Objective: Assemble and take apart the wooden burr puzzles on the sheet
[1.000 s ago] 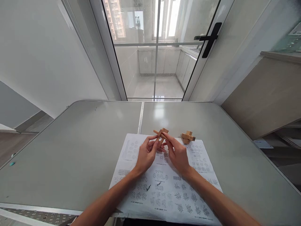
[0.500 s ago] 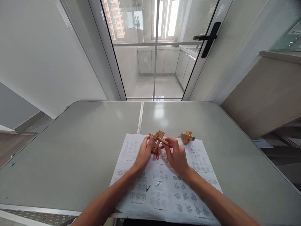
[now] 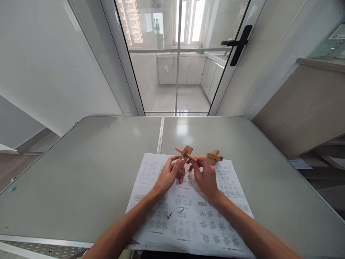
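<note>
Above the printed sheet (image 3: 185, 230), my two hands work on a small wooden puzzle. My left hand (image 3: 167, 176) is closed around the lower end of a flat wooden puzzle piece (image 3: 190, 148), which tilts up and away to the right. Crossing that piece is a thin round wooden rod (image 3: 179, 150), slanting down toward the right. My right hand (image 3: 206, 178) pinches the rod's near right end between thumb and fingers. Part of the flat piece is hidden behind my left fingers. How the rod and piece are joined cannot be made out.
A second wooden puzzle (image 3: 215, 155), assembled as a cross of blocks, stands by the sheet's far right edge. Everything rests on a grey table (image 3: 81, 180) with a metal seam. Beyond it is a glass door (image 3: 167, 72) with a black handle (image 3: 239, 45).
The held puzzle and rod have shifted a little to the right and away from me. My left fingers have opened somewhat, and more of the rod's left end sticks out.
</note>
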A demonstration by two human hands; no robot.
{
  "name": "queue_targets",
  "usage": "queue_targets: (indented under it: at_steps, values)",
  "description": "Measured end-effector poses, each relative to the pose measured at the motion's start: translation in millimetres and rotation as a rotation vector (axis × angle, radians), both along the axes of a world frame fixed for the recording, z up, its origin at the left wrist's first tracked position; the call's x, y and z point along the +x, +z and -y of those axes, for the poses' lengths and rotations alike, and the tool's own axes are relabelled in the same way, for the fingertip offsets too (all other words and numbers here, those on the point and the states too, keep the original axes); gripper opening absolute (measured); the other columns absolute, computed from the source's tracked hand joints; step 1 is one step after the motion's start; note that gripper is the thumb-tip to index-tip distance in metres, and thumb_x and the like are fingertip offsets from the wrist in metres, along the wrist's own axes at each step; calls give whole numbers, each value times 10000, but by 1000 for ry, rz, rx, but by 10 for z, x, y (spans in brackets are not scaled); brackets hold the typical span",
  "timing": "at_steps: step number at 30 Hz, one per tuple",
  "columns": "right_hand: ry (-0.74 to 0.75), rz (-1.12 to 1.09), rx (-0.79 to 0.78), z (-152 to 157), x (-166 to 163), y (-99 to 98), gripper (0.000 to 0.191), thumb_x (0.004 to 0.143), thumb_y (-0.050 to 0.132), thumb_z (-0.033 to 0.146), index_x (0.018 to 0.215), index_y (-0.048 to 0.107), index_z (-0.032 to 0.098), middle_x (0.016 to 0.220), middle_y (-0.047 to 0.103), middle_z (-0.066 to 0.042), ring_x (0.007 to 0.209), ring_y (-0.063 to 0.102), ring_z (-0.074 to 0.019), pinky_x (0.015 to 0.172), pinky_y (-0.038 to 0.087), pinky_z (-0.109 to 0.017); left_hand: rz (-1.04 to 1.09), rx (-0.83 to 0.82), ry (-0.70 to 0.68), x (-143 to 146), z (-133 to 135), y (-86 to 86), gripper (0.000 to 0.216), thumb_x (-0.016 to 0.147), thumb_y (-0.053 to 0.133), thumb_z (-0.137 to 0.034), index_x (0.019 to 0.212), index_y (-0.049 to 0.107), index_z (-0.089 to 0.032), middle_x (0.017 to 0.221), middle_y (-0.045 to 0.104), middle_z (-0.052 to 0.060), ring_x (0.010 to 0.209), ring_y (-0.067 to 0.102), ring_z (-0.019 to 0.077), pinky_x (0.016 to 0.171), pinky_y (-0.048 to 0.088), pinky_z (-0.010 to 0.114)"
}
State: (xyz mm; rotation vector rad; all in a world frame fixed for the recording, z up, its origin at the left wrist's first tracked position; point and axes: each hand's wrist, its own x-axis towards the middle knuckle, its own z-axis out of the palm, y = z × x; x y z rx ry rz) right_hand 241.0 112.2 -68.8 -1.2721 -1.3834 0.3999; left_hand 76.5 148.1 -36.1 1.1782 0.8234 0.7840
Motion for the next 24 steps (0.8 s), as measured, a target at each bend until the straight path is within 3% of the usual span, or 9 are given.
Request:
queue_targets:
  at_steps: [5,18,24]
  values:
    - [-29,-118,-24,-20,54,49,166,1072,559,390,1009,535,238,922,755,-36,641,705,-159,502,501,-250,-28,-14,-57,2,12,21,567,975,490,-740,840,523,-191,653,556,-27,498,534,108,522,426,261]
    - [77,-40,-31,15,22,51,158,1088,532,376,1004,544,244,909,776,-38,651,712,-163,585,535,-278,-27,76,-50,-25,-27,-29,527,951,567,-711,867,534,-192,589,551,-56,465,467,85,518,379,237]
    - [101,-69,-130,9,9,56,186,1060,571,403,968,520,249,860,765,-30,659,709,-177,572,521,-279,-35,57,-1,-29,-46,-44,524,964,553,-692,893,599,-174,577,534,-55,471,455,87,507,383,230]
